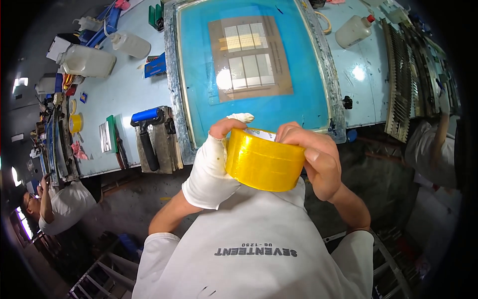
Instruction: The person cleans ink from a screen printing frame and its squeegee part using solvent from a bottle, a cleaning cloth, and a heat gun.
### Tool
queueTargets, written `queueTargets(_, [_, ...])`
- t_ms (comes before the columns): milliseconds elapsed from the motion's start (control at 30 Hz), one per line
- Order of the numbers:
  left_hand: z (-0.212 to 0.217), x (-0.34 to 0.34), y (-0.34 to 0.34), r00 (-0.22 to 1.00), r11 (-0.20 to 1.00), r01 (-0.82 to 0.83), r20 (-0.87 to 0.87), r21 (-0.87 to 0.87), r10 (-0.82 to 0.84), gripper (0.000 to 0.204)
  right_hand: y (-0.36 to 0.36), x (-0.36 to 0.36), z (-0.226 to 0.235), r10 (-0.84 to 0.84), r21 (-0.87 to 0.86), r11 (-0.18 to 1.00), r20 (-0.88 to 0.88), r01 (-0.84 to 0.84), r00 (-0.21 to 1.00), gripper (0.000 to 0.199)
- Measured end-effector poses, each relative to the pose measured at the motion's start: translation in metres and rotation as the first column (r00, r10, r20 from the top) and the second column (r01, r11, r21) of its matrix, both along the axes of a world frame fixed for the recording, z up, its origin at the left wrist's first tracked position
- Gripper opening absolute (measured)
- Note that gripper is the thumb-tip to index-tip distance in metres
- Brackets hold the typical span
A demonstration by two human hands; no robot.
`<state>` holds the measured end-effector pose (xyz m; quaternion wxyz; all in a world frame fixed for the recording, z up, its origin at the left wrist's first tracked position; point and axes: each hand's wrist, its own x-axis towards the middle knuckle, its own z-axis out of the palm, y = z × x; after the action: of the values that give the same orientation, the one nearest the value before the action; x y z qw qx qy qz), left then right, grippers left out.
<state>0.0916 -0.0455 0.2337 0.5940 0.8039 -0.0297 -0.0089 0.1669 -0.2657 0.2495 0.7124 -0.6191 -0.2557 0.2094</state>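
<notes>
Between my two hands I hold a wide roll of shiny yellow tape [265,162], just in front of my chest. My left hand [213,164], in a white glove with bare skin showing at the thumb and a white wrap on its tip, grips the roll's left side. My right hand [318,157] is bare; its thumb presses the outer face while the fingers reach over the rim toward the white core. Beyond the roll lies a framed blue screen-printing screen [199,60] with a brown panel [251,57] of pale window-like rectangles in its middle.
Left of the screen lie a blue-topped roller [146,115], a blue box [155,66], a white jug [88,61], a bottle [130,45] and another yellow tape roll [75,123]. On the right are a red-capped bottle [354,31] and long squeegees [398,84]. Another person [67,204] is at far left.
</notes>
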Motion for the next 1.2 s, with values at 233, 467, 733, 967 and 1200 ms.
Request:
queueTargets(233, [0.005, 0.002, -0.001, 0.998, 0.998, -0.001, 0.06, 0.064, -0.003, 0.069, 0.002, 0.0, -0.002, -0.014, 0.028, 1.0, 0.037, 0.013, 0.999, 0.034])
queueTargets(467, [0.003, 0.0, -0.004, 0.994, 0.992, 0.015, 0.109, 0.126, -0.029, 0.072, -0.001, 0.004, -0.017, 0.009, 0.086, 0.996, 0.069, -0.015, 0.998, 0.033])
queueTargets(733, [0.004, 0.002, 0.003, 0.998, 0.998, 0.043, -0.034, -0.044, -0.045, 0.073, -0.016, 0.014, 0.016, -0.117, -0.14, 0.97, 0.454, 0.2, 0.883, 0.03])
queueTargets(967, [0.01, 0.007, 0.004, 0.997, 0.998, 0.068, -0.027, -0.002, -0.068, 0.074, -0.026, 0.026, 0.035, -0.023, -0.198, 0.958, 0.672, 0.209, 0.741, 0.025])
queueTargets(1200, [0.015, 0.012, 0.007, 0.992, 0.993, 0.114, -0.055, 0.028, -0.112, 0.073, -0.027, 0.027, 0.038, 0.035, -0.254, 0.948, 0.686, 0.194, 0.726, 0.022])
